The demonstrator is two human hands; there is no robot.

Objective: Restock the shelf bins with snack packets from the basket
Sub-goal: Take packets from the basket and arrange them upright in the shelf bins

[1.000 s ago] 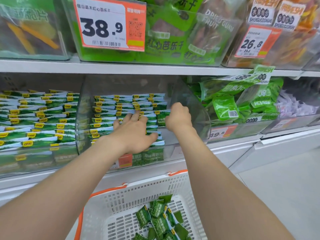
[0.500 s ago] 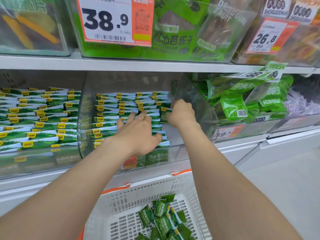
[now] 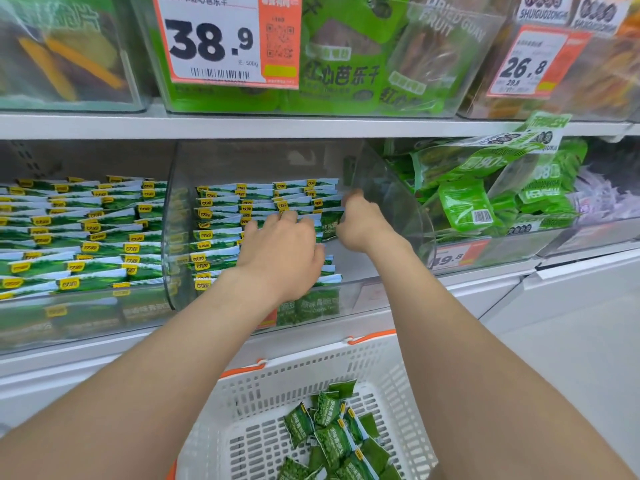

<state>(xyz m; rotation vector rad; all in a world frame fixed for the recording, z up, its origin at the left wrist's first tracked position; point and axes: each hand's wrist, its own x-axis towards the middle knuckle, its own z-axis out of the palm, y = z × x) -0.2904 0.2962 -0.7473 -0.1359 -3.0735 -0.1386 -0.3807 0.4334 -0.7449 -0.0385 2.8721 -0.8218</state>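
Observation:
Both hands reach into the clear middle shelf bin (image 3: pixel 420 216), which holds neat rows of green-and-white snack packets (image 3: pixel 221 216). My left hand (image 3: pixel 282 252) lies flat, palm down, pressing on the stacked packets. My right hand (image 3: pixel 362 221) is closed at the right end of the rows, pinching a green packet (image 3: pixel 329 225) that stands on edge there. Below, a white basket (image 3: pixel 391 372) with orange handles holds several loose green packets (image 3: pixel 332 441).
A second bin (image 3: pixel 86 306) to the left is full of the same packets. To the right sits a bin of bright green pouches (image 3: pixel 465 206). An upper shelf (image 3: pixel 311 126) with price-tagged bins overhangs closely. Pale floor (image 3: pixel 571 358) lies at the right.
The view has shifted slightly closer and down. My right hand has moved a little deeper along the right end of the rows; my left hand stays pressed on the packets.

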